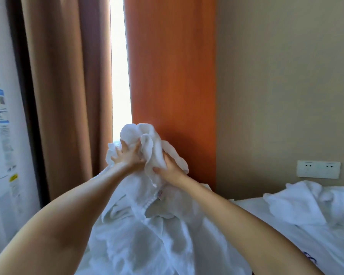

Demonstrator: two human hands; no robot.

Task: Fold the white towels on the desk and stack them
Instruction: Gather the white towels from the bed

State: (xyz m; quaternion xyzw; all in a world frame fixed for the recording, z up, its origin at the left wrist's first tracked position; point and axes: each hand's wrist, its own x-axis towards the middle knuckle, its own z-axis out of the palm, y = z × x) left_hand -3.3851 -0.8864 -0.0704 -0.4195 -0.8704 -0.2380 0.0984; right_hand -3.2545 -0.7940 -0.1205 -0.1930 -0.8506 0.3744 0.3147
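No towel was folded or stacked yet. One bunched white towel [147, 135] was raised over the covered desk [286, 245]. The right hand [168, 168] curled round a fold, and the left hand [127, 155] apparently clutched it with fingers spread. Another towel [306, 201] lay crumpled.

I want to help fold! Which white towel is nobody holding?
The crumpled towel lying at right, below the wall socket. The lifted towel is gripped by left hand and right hand.
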